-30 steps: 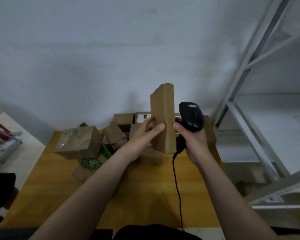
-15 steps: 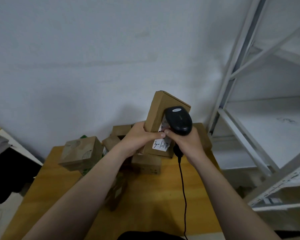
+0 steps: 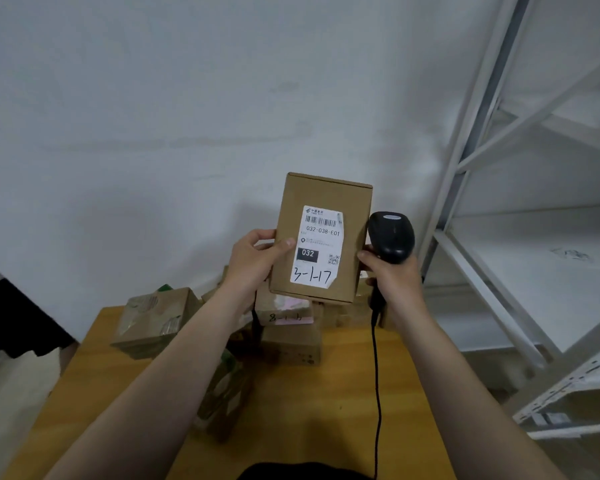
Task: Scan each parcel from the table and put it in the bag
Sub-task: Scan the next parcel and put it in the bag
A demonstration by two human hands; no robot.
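Our left hand (image 3: 257,258) grips the brown cardboard parcel (image 3: 321,237) mid-frame; our right hand (image 3: 392,278) holds the black handheld scanner (image 3: 391,236), which we should aim at the barcode (image 3: 321,222).

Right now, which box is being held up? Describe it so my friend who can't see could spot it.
Look at the yellow wooden table against the white wall, with its pile of brown parcels. Above that pile, the left hand holds one box upright beside the black scanner. Only it is off the table, its white label handwritten 3-1-17.
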